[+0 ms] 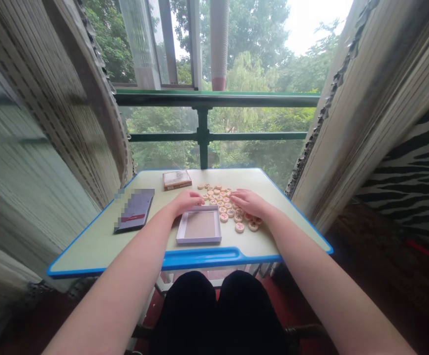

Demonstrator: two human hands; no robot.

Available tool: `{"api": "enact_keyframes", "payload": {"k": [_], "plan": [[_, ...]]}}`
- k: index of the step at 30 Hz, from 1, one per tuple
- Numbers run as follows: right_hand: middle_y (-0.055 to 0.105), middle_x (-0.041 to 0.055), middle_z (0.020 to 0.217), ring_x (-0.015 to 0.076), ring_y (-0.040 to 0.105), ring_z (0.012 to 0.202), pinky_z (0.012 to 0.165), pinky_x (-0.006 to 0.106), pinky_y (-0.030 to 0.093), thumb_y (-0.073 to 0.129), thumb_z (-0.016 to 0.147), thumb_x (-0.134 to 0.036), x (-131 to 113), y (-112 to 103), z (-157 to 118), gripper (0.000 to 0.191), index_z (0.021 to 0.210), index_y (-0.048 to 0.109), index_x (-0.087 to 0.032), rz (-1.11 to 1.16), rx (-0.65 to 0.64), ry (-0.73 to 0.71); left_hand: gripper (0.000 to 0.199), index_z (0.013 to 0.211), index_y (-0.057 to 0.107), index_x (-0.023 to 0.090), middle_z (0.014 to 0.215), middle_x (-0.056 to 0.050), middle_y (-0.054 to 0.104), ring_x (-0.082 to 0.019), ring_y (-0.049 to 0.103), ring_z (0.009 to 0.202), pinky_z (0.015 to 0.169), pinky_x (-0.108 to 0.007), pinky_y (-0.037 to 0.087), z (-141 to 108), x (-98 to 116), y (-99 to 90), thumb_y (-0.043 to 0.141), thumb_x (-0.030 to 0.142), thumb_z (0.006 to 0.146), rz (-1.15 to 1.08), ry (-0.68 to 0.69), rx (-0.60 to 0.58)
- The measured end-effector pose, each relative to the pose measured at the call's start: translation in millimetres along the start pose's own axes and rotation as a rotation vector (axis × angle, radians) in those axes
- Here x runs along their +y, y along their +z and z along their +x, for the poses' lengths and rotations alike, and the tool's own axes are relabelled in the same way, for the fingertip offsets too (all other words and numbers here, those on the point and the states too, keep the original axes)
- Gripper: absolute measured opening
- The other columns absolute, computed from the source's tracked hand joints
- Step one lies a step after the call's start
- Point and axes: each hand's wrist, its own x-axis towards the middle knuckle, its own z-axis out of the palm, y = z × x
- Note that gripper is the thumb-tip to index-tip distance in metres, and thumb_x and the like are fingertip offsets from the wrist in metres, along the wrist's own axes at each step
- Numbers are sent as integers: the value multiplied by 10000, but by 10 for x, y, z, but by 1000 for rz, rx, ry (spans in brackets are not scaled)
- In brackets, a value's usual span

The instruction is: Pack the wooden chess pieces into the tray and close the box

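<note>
Wooden xiangqi pieces [239,227] with red and dark characters lie in a loose cluster on the small table's right half. My right hand [249,202] rests palm down over the cluster's right side, its fingers stretched out and covering some pieces. At the cluster's left edge, my left hand [186,201] lies just behind a shallow white box tray [198,240], its fingers loosely bent toward the nearest pieces. No piece shows clearly in its fingers. The tray's inside shows only its brownish bottom.
A flat box with a pale top [177,180] sits at the back of the table [99,254]. Toward the left lies a dark flat object [136,209], partly pixelated. The table has a raised blue front edge [203,256]. Curtains and a green railing [217,100] stand around it.
</note>
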Motion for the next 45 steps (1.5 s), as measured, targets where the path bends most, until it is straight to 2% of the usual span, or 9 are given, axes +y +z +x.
{"api": "enact_keyframes", "payload": {"k": [3,6,9,16,23,28,33,39,45], "plan": [[658,85,1005,219,544,1001,903,328,380,333,889,-434,6,-34,-10,450,935,690,-164,-70,27,34,167,600,642,193,625,7,619,-190,574,743,724,-278,416,15,-14,0,562,336,570,-4,-3,-1],[630,85,1088,225,516,1049,931,327,356,380,871,-416,18,-22,-14,401,995,680,-179,-98,56,60,167,588,637,194,631,5,624,-194,575,748,715,-279,418,22,-19,0,565,343,564,3,-10,-2],[602,61,1168,239,479,1107,974,352,321,416,853,-431,35,7,-8,389,1079,651,-218,-107,11,58,163,585,633,189,644,1,631,-196,578,766,720,-279,420,26,-23,-1,567,336,562,-15,-19,2],[651,59,1086,246,478,1106,978,388,303,363,872,-451,36,-21,5,423,1067,655,-214,-85,14,170,141,571,623,177,677,-17,646,-200,582,789,744,-286,417,11,-20,9,574,309,562,-32,-14,-4],[608,43,1169,246,443,1155,1007,389,258,379,862,-484,62,-3,-7,417,1041,674,-250,-111,-33,134,183,640,652,164,674,-15,639,-191,581,758,728,-286,422,24,-41,25,576,312,565,-29,-16,-6],[591,56,1168,256,431,1120,993,408,257,398,846,-506,109,22,19,423,998,694,-245,-118,-1,121,190,635,654,163,647,-6,627,-183,574,729,710,-283,425,31,-42,32,589,323,556,-39,-19,22],[577,38,1156,248,414,1115,983,400,271,495,808,-412,63,14,-11,293,940,711,-263,-88,35,27,172,622,645,163,640,-6,622,-178,570,714,699,-281,429,51,-55,41,588,309,550,-62,-18,16],[620,35,1095,238,442,1081,972,395,292,511,802,-343,-15,-20,-35,256,930,711,-246,9,21,-55,173,601,648,168,645,-5,627,-184,569,725,714,-283,420,31,-36,32,572,314,551,-24,3,18],[654,54,1004,218,473,1063,927,356,359,508,805,-274,-60,-18,-47,271,1009,677,-222,75,39,4,186,628,655,157,623,-5,613,-169,560,694,696,-278,413,57,-58,36,579,309,553,-48,-21,16]]}}
